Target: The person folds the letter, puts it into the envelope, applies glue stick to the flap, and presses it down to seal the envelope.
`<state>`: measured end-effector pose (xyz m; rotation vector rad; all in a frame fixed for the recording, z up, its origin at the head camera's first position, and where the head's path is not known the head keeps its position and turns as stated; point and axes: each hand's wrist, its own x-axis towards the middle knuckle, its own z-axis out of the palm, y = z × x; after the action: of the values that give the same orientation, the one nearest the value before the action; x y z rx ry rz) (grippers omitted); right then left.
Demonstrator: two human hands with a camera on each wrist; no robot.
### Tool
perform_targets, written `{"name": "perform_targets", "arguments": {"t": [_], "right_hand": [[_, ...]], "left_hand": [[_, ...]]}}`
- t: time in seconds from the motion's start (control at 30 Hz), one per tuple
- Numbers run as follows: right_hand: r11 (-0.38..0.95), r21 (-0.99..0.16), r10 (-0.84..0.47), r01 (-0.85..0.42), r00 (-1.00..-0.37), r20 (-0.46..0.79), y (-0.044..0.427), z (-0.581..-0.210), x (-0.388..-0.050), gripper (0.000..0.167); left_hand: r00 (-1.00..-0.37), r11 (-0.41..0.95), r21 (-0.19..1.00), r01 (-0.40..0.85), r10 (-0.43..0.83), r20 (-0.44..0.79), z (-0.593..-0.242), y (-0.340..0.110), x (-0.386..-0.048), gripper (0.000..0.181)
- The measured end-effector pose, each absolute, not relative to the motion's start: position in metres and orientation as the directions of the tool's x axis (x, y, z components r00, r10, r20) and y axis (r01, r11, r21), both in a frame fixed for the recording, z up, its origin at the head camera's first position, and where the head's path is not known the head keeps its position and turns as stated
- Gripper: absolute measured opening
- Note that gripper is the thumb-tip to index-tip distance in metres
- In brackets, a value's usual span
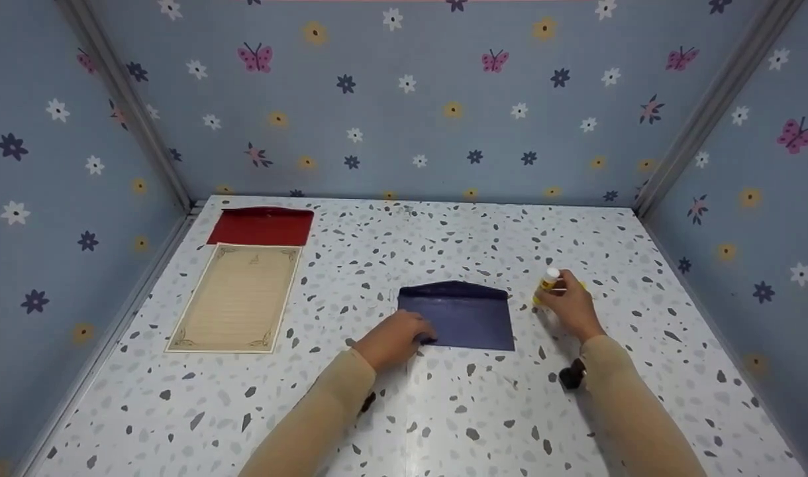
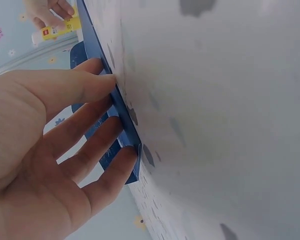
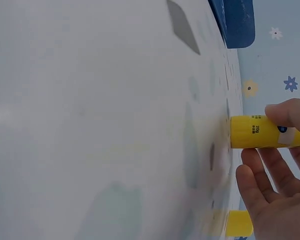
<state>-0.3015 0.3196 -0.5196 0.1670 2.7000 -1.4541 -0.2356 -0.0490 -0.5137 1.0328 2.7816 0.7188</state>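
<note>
Envelope (image 1: 470, 323), blue | contents unclear | right hand (image 1: 571, 309) holds glue stick (image 3: 247, 131)

- Head view: soft, even light; pale sheen on the near middle of the white, grey-speckled table (image 1: 410, 411).
- Faint shadow beside the right beige fabric sleeve (image 1: 636, 404).
- Wrist views: nearest tabletop blurred; print on the yellow cylindrical glue stick (image 3: 247, 132) legible.

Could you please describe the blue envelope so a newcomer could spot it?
On the speckled white table, look to the middle, right of the beige sheet. The dark blue envelope lies there, the left hand at its near left corner; its colour sets it apart from the red envelope.
</note>
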Motion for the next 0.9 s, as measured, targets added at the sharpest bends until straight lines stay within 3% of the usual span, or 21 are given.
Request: {"name": "perform_targets", "arguments": {"t": [0.2,0.4,0.5,0.63,0.77,0.9], "right_hand": [[0.564,-0.813,0.065,0.144,-0.989,-0.130,0.320,-0.510,-0.297,0.068],[0.632,-0.772,0.057,0.060,-0.998,-0.030,0.326,-0.492,-0.286,0.072],[0.677,-0.736,0.062,0.011,-0.997,0.043,0.328,-0.486,-0.280,0.061],[0.685,-0.715,0.027,-0.143,-0.975,0.222,0.316,-0.482,-0.274,0.034],[0.648,-0.699,-0.063,-0.303,-0.936,0.347,0.292,-0.481,-0.273,0.016],[0.647,-0.694,-0.125,-0.317,-0.941,0.314,0.270,-0.483,-0.279,0.016]], "left_hand": [[-0.785,0.680,0.476,0.558,0.619,0.037,-0.513,-0.049,-0.239,0.028],[-0.806,0.716,0.459,0.527,0.591,0.003,-0.514,-0.049,-0.243,0.023],[-0.806,0.721,0.435,0.539,0.591,0.020,-0.514,-0.048,-0.245,0.019],[-0.817,0.740,0.401,0.540,0.575,0.040,-0.513,-0.044,-0.251,0.019],[-0.838,0.797,0.276,0.538,0.540,0.075,-0.511,-0.039,-0.257,0.056],[-0.866,0.855,0.137,0.500,0.492,0.089,-0.506,-0.033,-0.264,0.102]]}}
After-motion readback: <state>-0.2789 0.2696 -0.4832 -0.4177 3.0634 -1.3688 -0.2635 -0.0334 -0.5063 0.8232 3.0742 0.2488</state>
